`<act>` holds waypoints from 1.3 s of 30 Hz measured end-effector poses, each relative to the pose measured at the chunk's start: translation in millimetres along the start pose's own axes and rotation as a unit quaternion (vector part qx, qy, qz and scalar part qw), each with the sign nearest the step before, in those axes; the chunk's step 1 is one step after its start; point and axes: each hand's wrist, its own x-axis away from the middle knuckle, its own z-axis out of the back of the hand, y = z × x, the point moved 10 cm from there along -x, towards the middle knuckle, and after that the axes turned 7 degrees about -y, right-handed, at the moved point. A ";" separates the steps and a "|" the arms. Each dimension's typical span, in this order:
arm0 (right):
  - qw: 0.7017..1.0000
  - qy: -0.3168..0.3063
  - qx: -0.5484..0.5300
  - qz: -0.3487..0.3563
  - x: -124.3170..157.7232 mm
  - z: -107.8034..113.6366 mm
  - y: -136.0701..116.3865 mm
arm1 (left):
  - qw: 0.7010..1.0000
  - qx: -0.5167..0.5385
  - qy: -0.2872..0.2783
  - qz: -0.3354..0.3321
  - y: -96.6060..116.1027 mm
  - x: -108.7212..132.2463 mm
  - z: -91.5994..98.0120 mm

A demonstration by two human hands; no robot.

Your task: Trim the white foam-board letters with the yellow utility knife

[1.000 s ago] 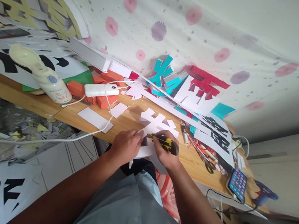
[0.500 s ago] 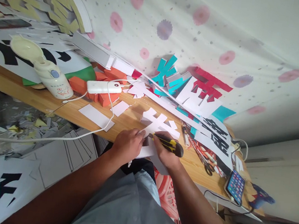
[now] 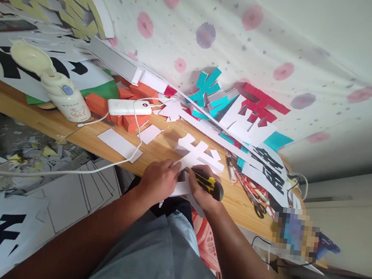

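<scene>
A white foam cut-out character (image 3: 197, 157) lies at the near edge of the wooden table (image 3: 71, 134). My left hand (image 3: 158, 181) presses down on its lower left part, fingers curled over the edge. My right hand (image 3: 202, 191) grips a yellow and black utility knife (image 3: 207, 183), with the blade end pointing left toward the cut-out beside my left fingertips. The two hands are nearly touching.
A white power bank (image 3: 129, 107) with a cable, a cream desk fan (image 3: 56, 87), orange foam blocks (image 3: 137, 93), white paper pieces (image 3: 119, 145), teal and red cut-out characters (image 3: 244, 106) and scissors (image 3: 255, 204) crowd the table. Printed sheets and scraps cover the floor at left.
The hands stay in nearly the same place on the cut-out. The knife has shifted slightly toward me. The view has drifted a little.
</scene>
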 end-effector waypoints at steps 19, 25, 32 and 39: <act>0.998 0.003 0.046 0.037 2.9 -1.3 -6.1 | 1.000 0.005 -0.008 0.002 1.3 -0.3 1.8; 0.998 0.001 0.057 0.040 4.3 -4.3 -2.1 | 1.000 -0.002 -0.005 0.010 -0.4 0.1 -0.8; 0.998 -0.008 0.050 0.047 6.1 -8.3 -3.0 | 1.000 0.011 -0.001 0.009 -0.3 -0.1 -1.9; 0.997 -0.005 0.047 0.062 5.9 -7.2 -7.0 | 1.000 0.012 0.002 0.006 -1.3 -0.2 -3.4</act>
